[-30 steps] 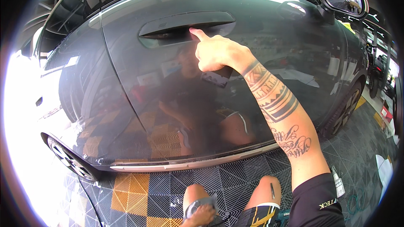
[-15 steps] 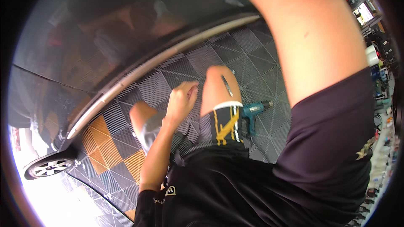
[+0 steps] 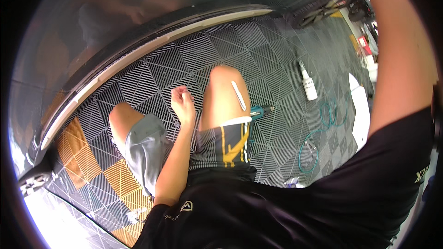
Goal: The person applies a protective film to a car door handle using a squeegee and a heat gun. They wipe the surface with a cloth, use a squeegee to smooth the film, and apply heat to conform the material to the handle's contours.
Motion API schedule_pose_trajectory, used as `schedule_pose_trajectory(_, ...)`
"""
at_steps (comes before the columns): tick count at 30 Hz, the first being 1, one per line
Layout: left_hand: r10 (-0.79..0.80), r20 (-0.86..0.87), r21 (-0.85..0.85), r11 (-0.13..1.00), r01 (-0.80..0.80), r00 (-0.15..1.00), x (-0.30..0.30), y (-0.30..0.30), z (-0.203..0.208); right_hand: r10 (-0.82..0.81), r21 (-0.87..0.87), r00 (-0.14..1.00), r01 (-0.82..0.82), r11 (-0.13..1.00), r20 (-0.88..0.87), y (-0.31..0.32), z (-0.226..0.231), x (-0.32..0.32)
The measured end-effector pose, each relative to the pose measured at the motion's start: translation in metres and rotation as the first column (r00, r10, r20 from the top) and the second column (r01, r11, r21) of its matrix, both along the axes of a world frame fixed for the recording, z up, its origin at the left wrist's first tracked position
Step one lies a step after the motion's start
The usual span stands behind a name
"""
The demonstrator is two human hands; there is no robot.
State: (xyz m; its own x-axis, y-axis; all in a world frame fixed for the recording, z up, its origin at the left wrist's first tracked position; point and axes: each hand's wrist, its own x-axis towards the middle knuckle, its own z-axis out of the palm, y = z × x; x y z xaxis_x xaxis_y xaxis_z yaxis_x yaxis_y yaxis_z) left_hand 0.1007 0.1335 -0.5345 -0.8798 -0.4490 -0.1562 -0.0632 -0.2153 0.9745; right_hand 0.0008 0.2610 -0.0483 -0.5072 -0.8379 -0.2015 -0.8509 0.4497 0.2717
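Observation:
My left hand [image 3: 181, 100] hovers above the floor between my knees, near my right knee. Its fingers are curled in, and whatever may be inside them is hidden. My right arm [image 3: 401, 60] stretches up past the top right edge, so the right hand is out of view. On my right thigh lies a slim, pale, stick-shaped tool [image 3: 238, 96]. A teal heat gun [image 3: 261, 112] rests on the floor beside that thigh, its handle partly hidden. The dark glossy car side [image 3: 115, 32] curves across the upper left, above a pale sill strip [image 3: 152, 48].
A white spray bottle [image 3: 309, 88] is on the ribbed tile floor [image 3: 277, 152] to the right. Near it are a looped teal cord [image 3: 328, 116] and a white sheet-like piece [image 3: 359, 106]. Car wheels show at the upper right [image 3: 318, 13] and lower left [image 3: 36, 182].
My view has swung right, bringing the bottle, cord and upper right wheel into sight. My right arm now appears farther right; my left hand stays curled between the knees.

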Motion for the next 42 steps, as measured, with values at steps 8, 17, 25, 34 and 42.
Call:
schedule_pose_trajectory(8,-0.869,0.495,0.593,0.344,0.728,0.007,-0.004,0.085,-0.200,-0.095,0.126,0.989,0.080,0.989,0.114,0.024,-0.028,0.018)
schedule_pose_trajectory(17,-0.750,0.643,0.210,0.369,0.905,0.157,0.085,0.223,-0.251,-0.210,0.219,0.955,0.163,0.962,0.209,0.029,-0.035,0.018)
schedule_pose_trajectory(25,-0.544,0.797,0.116,0.565,0.817,0.263,0.078,0.217,-0.187,-0.282,0.251,0.932,0.223,0.942,0.229,0.034,-0.032,0.025)
schedule_pose_trajectory(34,-0.753,0.450,0.440,0.655,0.614,0.480,0.070,0.219,-0.231,-0.203,0.215,0.961,0.162,0.963,0.187,0.030,-0.023,0.022)
schedule_pose_trajectory(42,-0.813,0.147,0.443,0.563,0.698,0.563,-0.036,0.076,-0.136,-0.050,0.119,0.998,0.045,0.992,0.042,0.014,-0.013,0.008)
